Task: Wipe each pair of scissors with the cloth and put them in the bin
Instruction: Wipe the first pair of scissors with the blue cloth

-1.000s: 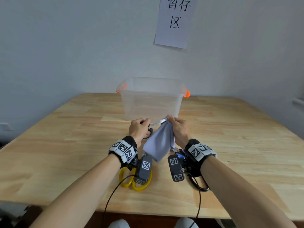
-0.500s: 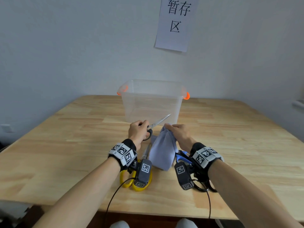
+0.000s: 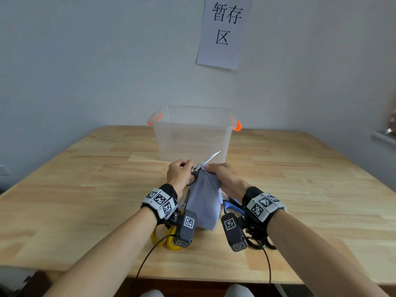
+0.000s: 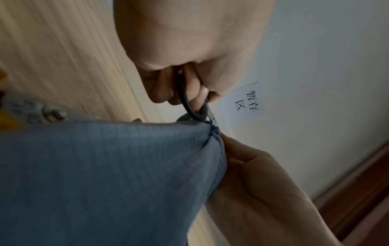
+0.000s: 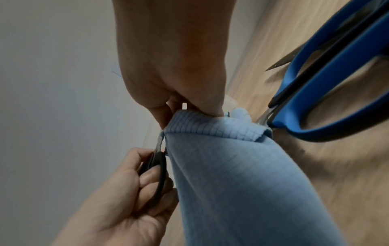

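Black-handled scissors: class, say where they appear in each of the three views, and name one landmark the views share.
Head: black-handled scissors at centre, blades pointing toward the bin.
Left wrist: centre, handle loop below the left hand.
Right wrist: lower left, handle in the left hand.
Shared landmark: the blue cloth, beside the scissors everywhere.

A bin (image 3: 192,133) is set on the table (image 3: 85,189), near the wall at the back. In front of it, one pair of scissors (image 3: 209,159) is held up between the left hand (image 3: 179,175) and the right hand (image 3: 227,179). A cloth (image 3: 204,202) is hung down below. Two more pairs of scissors are laid on the table behind the wrists, one (image 3: 169,241) to the left and one (image 3: 232,205) to the right.
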The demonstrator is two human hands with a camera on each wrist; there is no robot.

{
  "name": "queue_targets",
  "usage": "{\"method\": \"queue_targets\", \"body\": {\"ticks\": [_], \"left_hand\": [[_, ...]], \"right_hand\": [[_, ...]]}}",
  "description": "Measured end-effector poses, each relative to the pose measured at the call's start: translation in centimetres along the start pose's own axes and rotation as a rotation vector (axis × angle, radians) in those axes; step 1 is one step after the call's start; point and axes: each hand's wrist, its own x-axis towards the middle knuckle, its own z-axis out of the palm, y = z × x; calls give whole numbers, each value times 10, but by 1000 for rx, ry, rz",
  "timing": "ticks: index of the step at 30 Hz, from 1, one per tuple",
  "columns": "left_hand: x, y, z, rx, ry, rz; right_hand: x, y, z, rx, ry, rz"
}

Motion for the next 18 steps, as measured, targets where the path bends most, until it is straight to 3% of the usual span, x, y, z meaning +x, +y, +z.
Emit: {"method": "queue_targets", "body": {"ticks": [7,18], "left_hand": [[3,0,0,26,24,7],[-4,6,10,10,-35,-21]], "right_hand": [[-11,-6,-5,202,-296,46],[-10,7,2,122,-53,-108]]}}
